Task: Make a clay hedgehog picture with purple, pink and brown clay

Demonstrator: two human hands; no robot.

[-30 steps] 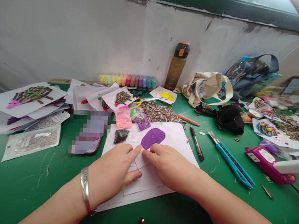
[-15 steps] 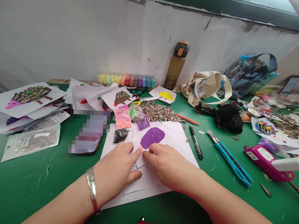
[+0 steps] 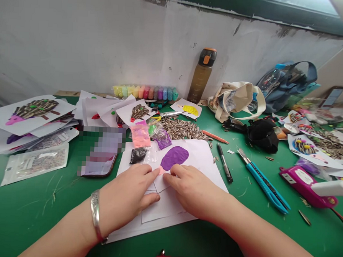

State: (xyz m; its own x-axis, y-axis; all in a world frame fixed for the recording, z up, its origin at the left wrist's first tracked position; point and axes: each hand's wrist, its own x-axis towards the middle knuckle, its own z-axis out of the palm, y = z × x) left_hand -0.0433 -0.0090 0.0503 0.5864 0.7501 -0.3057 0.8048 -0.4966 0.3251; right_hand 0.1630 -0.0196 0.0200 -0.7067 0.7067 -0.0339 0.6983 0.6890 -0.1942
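Green tabletop (image 3: 25, 216): spread under everything, against a pale wall.
White paper sheets (image 3: 171, 220): layered flat between the forearms, overlapping one another.
Cream tote bag (image 3: 236, 99): slumped at the back, right of centre.
Drinking bottle (image 3: 201, 80): orange-topped, leaning slightly beside the wall.
Left hand (image 3: 133, 190): loosely open, thumb spread from the index finger, that fingertip at the pink clay's left edge; a silver bangle (image 3: 95, 212) circles the wrist.
Right hand (image 3: 195, 189): fingers bent over the paper, index fingertip just beside the pink clay; whether anything is gripped beneath cannot be told.
Sunflower seeds (image 3: 184, 129): heaped beyond the paper.
Utility knife (image 3: 265, 183): blue, lying well right of the paper.
Purple clay oval (image 3: 174, 158): flattened on the paper, just beyond the fingertips.
Peach-pink clay packet (image 3: 140, 136): left of the oval, above a smaller black clay packet (image 3: 138, 156).
Pink clay (image 3: 161, 170): small lump at the oval's lower left edge, between both index fingertips.
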